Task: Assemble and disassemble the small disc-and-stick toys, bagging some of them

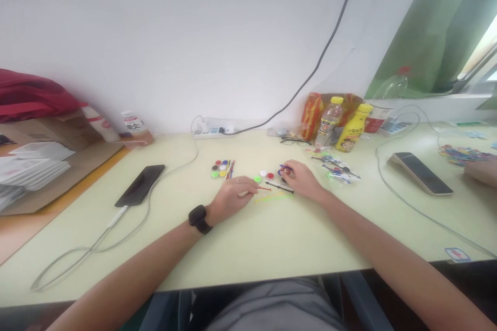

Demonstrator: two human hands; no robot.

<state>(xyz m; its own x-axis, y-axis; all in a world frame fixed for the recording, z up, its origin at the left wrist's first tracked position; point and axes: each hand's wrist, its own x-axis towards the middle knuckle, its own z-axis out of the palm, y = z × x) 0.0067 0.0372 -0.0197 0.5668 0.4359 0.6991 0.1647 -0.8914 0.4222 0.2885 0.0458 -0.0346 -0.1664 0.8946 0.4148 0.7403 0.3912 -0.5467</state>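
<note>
My right hand (305,181) is closed in a pinch on a small blue plastic stick (286,167), above the right end of a group of small discs. My left hand (235,196) lies low over the table, fingers stretched out, with its fingertips at the near end of a thin red stick (265,189). Whether they touch it is unclear. Between the hands are a green disc (257,179), a white disc (263,173) and a red disc (271,176). A black stick (280,187) and pale yellow-green sticks (275,197) lie just in front.
Several coloured discs (222,167) with sticks sit behind my left hand. Bagged small parts (337,168) and a yellow bottle (354,128) stand to the right. A charging phone (140,185) lies left, its white cable (145,214) looping forward. Another person's hand (481,171) is at far right.
</note>
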